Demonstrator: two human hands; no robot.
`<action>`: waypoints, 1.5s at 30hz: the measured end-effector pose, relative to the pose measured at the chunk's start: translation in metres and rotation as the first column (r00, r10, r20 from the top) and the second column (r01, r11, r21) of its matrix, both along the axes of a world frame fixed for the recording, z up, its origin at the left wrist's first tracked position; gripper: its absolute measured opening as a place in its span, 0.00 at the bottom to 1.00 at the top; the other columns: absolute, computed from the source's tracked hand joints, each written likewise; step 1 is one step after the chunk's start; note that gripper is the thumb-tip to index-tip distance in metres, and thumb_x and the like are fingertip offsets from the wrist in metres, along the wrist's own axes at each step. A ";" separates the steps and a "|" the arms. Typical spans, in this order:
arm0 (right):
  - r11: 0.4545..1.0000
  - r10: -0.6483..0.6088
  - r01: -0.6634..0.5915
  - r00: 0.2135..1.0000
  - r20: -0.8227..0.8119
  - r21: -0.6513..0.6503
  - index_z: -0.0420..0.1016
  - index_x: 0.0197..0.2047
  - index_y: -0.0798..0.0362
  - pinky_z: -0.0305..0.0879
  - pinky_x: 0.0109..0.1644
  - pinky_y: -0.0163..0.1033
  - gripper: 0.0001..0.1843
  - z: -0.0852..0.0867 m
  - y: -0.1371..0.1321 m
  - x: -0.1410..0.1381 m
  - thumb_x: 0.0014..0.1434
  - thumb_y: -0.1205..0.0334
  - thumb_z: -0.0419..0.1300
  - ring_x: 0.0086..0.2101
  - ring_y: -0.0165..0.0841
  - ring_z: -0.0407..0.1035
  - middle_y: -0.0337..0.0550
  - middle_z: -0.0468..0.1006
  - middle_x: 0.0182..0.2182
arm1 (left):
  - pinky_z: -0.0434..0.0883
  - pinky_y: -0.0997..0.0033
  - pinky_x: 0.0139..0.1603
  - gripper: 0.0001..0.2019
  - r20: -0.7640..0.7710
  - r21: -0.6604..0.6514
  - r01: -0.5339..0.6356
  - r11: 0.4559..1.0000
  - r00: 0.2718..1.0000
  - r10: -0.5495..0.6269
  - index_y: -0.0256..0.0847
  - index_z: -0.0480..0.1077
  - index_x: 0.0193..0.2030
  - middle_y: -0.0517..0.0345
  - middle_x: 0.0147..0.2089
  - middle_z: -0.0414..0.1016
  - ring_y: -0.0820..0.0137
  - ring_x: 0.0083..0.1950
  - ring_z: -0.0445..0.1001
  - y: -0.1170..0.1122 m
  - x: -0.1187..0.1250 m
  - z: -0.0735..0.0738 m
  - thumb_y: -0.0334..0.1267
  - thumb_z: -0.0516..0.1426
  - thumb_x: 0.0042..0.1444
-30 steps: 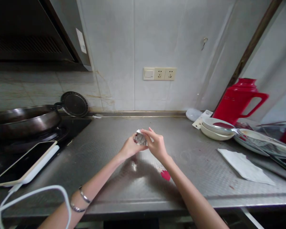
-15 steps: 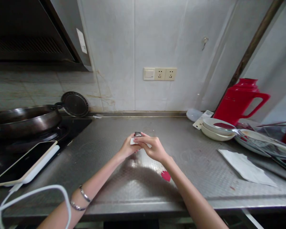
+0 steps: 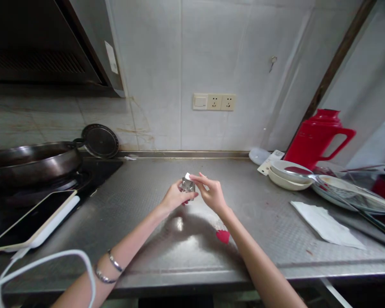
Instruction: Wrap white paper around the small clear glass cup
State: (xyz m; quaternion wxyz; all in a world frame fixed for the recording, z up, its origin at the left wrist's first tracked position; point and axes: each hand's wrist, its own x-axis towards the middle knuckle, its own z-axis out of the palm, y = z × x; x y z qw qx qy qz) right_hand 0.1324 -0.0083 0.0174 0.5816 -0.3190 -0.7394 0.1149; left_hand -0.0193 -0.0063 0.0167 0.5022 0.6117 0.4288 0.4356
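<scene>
My left hand (image 3: 173, 198) is closed around a small shiny metal piece (image 3: 188, 186), held a little above the steel counter. Its exact kind cannot be made out. The fingers of my right hand (image 3: 212, 191) pinch a small white piece (image 3: 188, 176), perhaps folded paper, at the upper edge of the metal. Part of the white piece is hidden by the fingertips. Below my right wrist, a small red scrap (image 3: 223, 236) lies on the counter (image 3: 259, 239).
To the left are a pan (image 3: 35, 160) on the stove and a phone (image 3: 35, 218) with a white cable (image 3: 51, 256). On the right stand a red thermos (image 3: 316, 139), stacked bowls (image 3: 290, 175) and a plate of utensils (image 3: 327, 197), with a white paper towel (image 3: 327, 224) in front.
The metal piece now shows more of its face between my hands. My right hand has shifted slightly right, and the white piece has moved to the metal's top edge.
</scene>
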 end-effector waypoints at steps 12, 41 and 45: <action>0.997 -0.066 0.066 0.998 0.011 -0.051 0.80 0.37 0.48 0.72 0.41 0.39 0.11 0.009 -0.007 0.008 0.60 0.59 0.55 0.37 0.38 0.77 0.42 0.82 0.35 | 0.65 0.78 0.20 0.25 0.058 -0.077 -0.070 0.995 0.996 0.075 0.35 0.68 0.43 0.61 0.27 0.71 0.77 0.22 0.68 0.005 -0.005 0.002 0.44 0.67 0.39; 0.705 0.073 -0.358 0.895 -0.439 -0.612 0.69 0.50 0.50 0.73 0.35 0.37 0.28 0.011 -0.003 -0.004 0.45 0.55 0.67 0.38 0.36 0.74 0.43 0.78 0.41 | 0.73 0.62 0.44 0.59 0.092 0.107 0.092 0.990 0.991 -0.102 0.44 0.40 0.68 0.44 0.51 0.72 0.65 0.40 0.75 0.013 -0.004 -0.023 0.36 0.71 0.33; 0.649 0.010 -0.335 0.901 -0.433 -0.683 0.71 0.48 0.51 0.73 0.28 0.35 0.25 0.011 -0.003 -0.001 0.49 0.50 0.64 0.34 0.35 0.74 0.44 0.78 0.38 | 0.66 0.49 0.54 0.64 -0.164 0.251 0.091 0.964 0.985 -0.050 0.44 0.33 0.70 0.35 0.63 0.58 0.54 0.52 0.71 0.009 -0.010 -0.018 0.40 0.71 0.31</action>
